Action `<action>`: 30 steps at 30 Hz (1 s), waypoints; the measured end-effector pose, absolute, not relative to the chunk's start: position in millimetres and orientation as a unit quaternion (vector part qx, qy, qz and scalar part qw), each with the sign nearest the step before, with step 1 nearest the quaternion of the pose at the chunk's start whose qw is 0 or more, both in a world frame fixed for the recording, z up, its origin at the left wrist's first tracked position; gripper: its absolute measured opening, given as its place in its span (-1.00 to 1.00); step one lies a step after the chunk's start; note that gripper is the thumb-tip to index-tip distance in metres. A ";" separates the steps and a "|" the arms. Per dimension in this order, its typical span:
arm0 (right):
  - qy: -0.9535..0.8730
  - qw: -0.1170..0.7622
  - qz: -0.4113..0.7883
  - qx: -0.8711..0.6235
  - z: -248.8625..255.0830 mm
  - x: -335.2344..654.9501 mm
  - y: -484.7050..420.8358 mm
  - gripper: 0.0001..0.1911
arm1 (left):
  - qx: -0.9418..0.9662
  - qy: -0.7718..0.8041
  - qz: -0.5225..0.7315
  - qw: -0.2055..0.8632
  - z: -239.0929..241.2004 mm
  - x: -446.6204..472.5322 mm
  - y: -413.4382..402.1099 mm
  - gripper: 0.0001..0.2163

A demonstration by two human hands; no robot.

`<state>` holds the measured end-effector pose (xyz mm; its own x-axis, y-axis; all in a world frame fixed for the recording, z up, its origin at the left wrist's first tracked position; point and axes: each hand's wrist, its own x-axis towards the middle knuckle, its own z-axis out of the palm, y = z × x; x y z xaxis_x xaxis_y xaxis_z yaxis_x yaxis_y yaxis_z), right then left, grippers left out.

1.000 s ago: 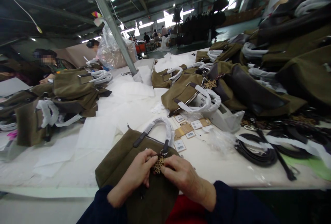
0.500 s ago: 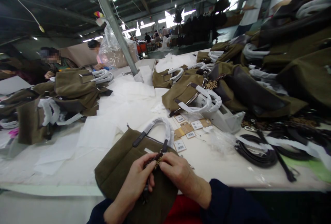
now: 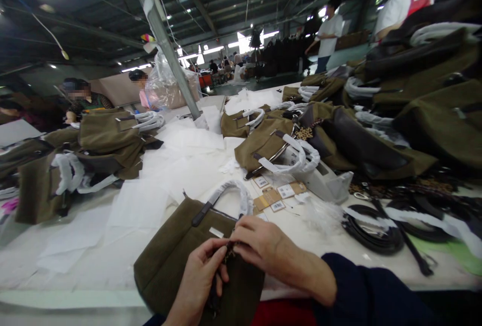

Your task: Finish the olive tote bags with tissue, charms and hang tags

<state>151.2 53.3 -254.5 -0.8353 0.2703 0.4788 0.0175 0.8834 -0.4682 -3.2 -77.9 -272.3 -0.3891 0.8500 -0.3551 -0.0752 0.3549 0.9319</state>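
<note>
An olive-green handbag (image 3: 169,250) leans at the table's front edge, its handle (image 3: 241,193) wrapped in white material and standing up. In front of the bag, my left hand (image 3: 205,270) pinches a leopard-print charm (image 3: 229,255) with dark parts dangling below the fingers. My right hand (image 3: 259,243) is closed on the upper end of the same charm, close to the bag's handle base. Its fingertips hide where the charm meets the bag. A small pale label (image 3: 216,232) shows on the bag's front.
White paper sheets (image 3: 139,203) cover the table's middle. Olive bags pile up at left (image 3: 109,132) and right (image 3: 376,130). Barcode tags (image 3: 278,205), a grey plastic holder (image 3: 327,180) and coiled black straps (image 3: 372,230) lie to the right. A metal post (image 3: 169,49) rises behind. Several people work beyond.
My right hand has shifted up over the charm's top, covering more of it. The left hand keeps its pinch. A person in white at the back has moved left, and the view has tilted slightly.
</note>
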 end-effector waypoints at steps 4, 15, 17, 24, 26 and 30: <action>-0.931 0.293 0.192 -0.106 -212.2 120.4 103.9 -0.94 | 0.291 0.668 0.489 0.479 -279.9 -4.5 -78.5 -0.52; -0.992 0.079 -0.013 -0.096 -257.6 -52.1 182.4 -0.46 | 0.281 0.642 0.494 0.514 -294.5 -7.1 -77.4 -0.41; -0.994 0.056 -0.016 -0.095 -268.5 -62.2 188.5 -0.58 | 0.279 0.643 0.498 0.510 -301.8 -8.2 -75.4 -0.38; -0.998 0.010 -0.023 -0.064 -282.4 -73.1 203.7 -0.64 | 0.280 0.650 0.504 0.495 -308.0 -9.8 -69.9 -0.40; -0.999 0.002 -0.021 -0.048 -281.5 -75.0 201.9 -0.58 | 0.286 0.657 0.490 0.496 -306.0 -10.1 -69.8 -0.41; -0.999 -0.002 -0.022 -0.042 -281.9 -77.0 191.3 -0.77 | 0.282 0.663 0.484 0.497 -304.2 -10.0 -69.9 -0.42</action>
